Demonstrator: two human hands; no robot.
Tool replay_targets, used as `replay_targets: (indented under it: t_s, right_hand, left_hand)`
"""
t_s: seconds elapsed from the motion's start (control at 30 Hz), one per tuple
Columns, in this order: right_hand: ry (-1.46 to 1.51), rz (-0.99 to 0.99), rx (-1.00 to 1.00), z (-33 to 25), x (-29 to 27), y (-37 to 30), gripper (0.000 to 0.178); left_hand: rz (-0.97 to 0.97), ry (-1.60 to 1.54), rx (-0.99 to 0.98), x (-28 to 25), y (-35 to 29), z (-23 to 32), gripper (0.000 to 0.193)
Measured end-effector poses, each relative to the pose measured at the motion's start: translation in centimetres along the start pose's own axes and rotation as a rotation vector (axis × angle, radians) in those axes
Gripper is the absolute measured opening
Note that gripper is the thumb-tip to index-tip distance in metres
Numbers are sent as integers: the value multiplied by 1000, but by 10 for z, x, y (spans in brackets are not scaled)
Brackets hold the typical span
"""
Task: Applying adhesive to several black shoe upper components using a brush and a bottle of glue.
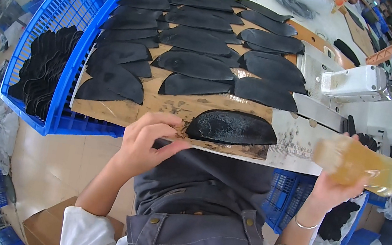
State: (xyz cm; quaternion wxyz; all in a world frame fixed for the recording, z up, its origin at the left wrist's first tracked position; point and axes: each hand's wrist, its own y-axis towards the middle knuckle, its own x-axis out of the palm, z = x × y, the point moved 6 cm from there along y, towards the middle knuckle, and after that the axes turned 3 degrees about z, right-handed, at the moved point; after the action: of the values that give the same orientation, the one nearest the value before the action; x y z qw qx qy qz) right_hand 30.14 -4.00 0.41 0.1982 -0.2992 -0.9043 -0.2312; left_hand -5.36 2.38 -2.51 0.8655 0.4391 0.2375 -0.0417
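A curved black piece [232, 128], leather-like and with a speckled wet-looking sheen, lies by itself near the front edge of a brown-covered board [173, 104]. Just off its left tip is my left hand [151, 138]. Its fingers are bent and apart, the fingertips resting on the board and the thumb along its front edge. In my right hand [336, 189], past the board's right end, is a bottle [356, 164] of yellowish liquid, tilted sideways and blurred, its pale end toward the left. Farther back, rows of similar black pieces [196, 63] overlap one another.
To the left, a blue crate [65, 73] holds stacked black pieces [47, 72]. A white machine arm [355, 82] stands at the board's right. Another blue crate [285, 193] sits below the table on the right. A cardboard box [49, 228] is on the floor.
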Motion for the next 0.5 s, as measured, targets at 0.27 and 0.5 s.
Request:
replay_targets:
  t_s: [0.27, 0.5]
  right_hand:
    - [1004, -112, 491, 31, 5, -16, 67]
    - [1078, -32, 580, 33, 32, -34, 64]
  left_hand:
    - [-137, -18, 80, 26, 63, 48, 53]
    - [-563, 89, 29, 94, 88, 60, 57]
